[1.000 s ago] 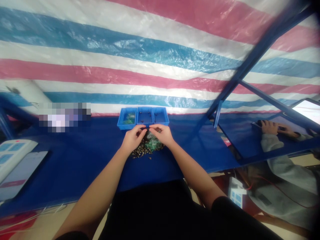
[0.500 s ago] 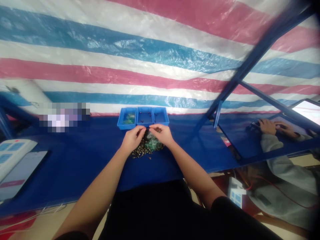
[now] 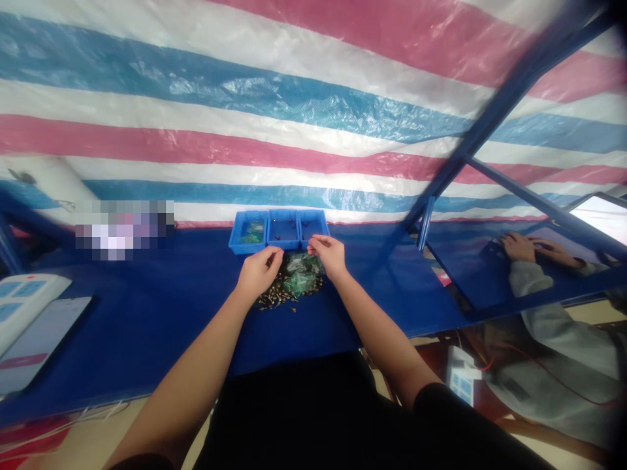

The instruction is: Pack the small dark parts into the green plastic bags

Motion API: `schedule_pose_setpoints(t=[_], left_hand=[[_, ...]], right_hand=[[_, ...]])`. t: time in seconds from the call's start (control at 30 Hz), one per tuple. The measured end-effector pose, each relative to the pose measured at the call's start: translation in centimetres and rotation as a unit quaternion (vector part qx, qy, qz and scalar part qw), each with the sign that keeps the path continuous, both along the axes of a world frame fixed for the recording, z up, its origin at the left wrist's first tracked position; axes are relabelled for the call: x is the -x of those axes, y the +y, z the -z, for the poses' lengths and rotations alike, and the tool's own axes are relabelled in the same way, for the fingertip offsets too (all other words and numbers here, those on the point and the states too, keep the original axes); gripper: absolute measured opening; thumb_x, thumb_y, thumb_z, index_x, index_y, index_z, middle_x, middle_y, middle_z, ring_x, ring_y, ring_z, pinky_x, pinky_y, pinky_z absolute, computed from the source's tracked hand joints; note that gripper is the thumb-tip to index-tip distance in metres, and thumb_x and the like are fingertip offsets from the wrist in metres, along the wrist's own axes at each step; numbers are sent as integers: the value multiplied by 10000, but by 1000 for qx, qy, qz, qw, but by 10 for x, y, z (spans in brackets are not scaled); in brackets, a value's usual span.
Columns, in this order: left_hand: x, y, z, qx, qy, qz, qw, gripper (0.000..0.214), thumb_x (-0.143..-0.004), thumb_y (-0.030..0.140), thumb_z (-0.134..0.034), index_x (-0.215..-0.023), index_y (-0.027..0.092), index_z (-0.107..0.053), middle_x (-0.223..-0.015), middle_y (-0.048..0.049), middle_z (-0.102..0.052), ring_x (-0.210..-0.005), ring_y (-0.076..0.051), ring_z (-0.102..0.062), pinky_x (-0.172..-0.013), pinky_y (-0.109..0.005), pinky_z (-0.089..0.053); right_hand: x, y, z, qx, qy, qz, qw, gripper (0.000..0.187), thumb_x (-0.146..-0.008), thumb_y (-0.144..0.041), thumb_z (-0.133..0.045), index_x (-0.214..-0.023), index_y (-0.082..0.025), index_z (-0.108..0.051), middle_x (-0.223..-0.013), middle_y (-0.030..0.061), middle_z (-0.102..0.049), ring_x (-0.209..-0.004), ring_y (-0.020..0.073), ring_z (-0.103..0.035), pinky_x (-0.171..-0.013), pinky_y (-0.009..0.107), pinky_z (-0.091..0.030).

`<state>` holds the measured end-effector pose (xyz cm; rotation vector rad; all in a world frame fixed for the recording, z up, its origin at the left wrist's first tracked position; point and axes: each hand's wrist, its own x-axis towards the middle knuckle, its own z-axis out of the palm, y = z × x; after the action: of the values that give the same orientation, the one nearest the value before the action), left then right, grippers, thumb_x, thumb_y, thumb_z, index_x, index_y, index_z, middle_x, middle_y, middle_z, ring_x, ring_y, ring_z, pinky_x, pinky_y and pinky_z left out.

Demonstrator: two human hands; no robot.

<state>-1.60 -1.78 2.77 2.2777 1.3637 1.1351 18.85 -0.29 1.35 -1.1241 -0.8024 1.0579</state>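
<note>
My left hand (image 3: 259, 271) is closed in a pinch at the left of a pile of small brass-and-dark metal pieces (image 3: 275, 299). Whatever lies between its fingertips is too small to make out. In front of the right-hand blue bin (image 3: 324, 230), my right hand (image 3: 331, 256) also pinches, its fingertips near the bin's front edge; its content, if any, cannot be told. Clear plastic bags with green on them (image 3: 300, 281) lie on the pile between the hands. A middle blue bin (image 3: 283, 246) holds a few tiny dark pieces, and a left blue bin (image 3: 248, 249) holds green-and-clear packets.
A blue table (image 3: 166, 313) spans the view, with a striped plastic sheet (image 3: 274, 150) behind it. At left are a power strip (image 3: 29, 294) and a tablet-like device (image 3: 46, 339). Blue frame bars (image 3: 460, 160) stand at right, beyond which a co-worker's hands (image 3: 526, 248) rest.
My right hand has moved right, away from my left hand, and toward the right-hand bin. My left hand stays nearly in place. More of the plastic bags now shows between them.
</note>
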Motion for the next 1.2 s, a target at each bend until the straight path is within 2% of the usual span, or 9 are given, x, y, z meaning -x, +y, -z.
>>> schedule_pose_setpoints(t=[0.13, 0.27, 0.3, 0.37, 0.43, 0.57, 0.7, 1.03, 1.2], left_hand=[[0, 1, 0, 7, -2, 7, 1000, 287, -936, 410, -476, -943, 205, -677, -800, 1, -702, -641, -125, -604, -656, -225, -434], [1, 1, 0, 7, -3, 7, 1000, 290, -933, 410, -478, -944, 205, -682, -812, -9, -708, -644, -136, -608, -646, -234, -433], [1, 1, 1, 7, -4, 7, 1000, 290, -931, 412, -480, -942, 204, -683, -806, -10, -707, -641, -137, -608, -645, -236, -434], [1, 1, 1, 8, -3, 8, 1000, 292, -927, 416, -485, -940, 203, -685, -792, -9, -706, -634, -138, -607, -643, -236, -435], [1, 0, 1, 9, -3, 7, 1000, 296, -926, 420, -485, -940, 203, -686, -787, -8, -706, -631, -138, -607, -639, -235, -435], [1, 0, 0, 2, -7, 3, 1000, 300, -929, 422, -481, -938, 202, -683, -793, -7, -705, -634, -133, -608, -649, -230, -440], [1, 1, 0, 4, -1, 12, 1000, 306, -933, 428, -472, -935, 203, -679, -792, -6, -707, -618, -132, -606, -614, -229, -432], [0, 0, 1, 4, -3, 17, 1000, 294, -933, 420, -476, -943, 209, -681, -801, -8, -707, -646, -140, -617, -642, -238, -445], [1, 0, 1, 10, -1, 20, 1000, 292, -936, 418, -474, -943, 213, -681, -817, -8, -709, -645, -140, -613, -640, -242, -441]], right_hand=[[-2, 3, 2, -31, -7, -9, 999, 461, -699, -373, -763, -1076, -131, -654, -982, 94, -729, -744, 179, -706, -646, 301, -595], [-10, 1, 2, -31, -167, -25, 985, 320, -810, -406, -612, -1013, -170, -688, -886, 48, -733, -637, 144, -668, -581, 264, -551], [-13, 0, 1, -25, -236, -42, 971, 286, -818, -386, -591, -989, -185, -702, -830, 28, -729, -616, 137, -653, -606, 263, -546], [-17, -3, -2, -11, -390, -82, 917, 201, -788, -328, -609, -894, -211, -734, -729, 5, -710, -661, 149, -654, -698, 268, -535], [-20, -7, -6, 26, -489, -76, 869, 188, -782, -315, -607, -890, -242, -742, -759, 6, -717, -724, 171, -665, -740, 279, -520], [-21, -11, -13, 120, -568, -53, 812, 270, -795, -472, -608, -897, -263, -744, -897, 52, -736, -873, 232, -681, -784, 314, -507], [-20, -12, -15, 179, -586, -43, 789, 432, -780, -611, -587, -924, -235, -744, -941, 105, -730, -923, 283, -680, -802, 358, -503], [-25, -8, -8, 182, -563, -53, 805, 372, -755, -566, -629, -876, -235, -747, -921, 95, -730, -902, 265, -680, -763, 332, -497], [-27, -4, -5, 120, -503, -53, 855, 235, -720, -436, -668, -786, -218, -726, -770, 38, -709, -729, 184, -657, -658, 259, -470]])
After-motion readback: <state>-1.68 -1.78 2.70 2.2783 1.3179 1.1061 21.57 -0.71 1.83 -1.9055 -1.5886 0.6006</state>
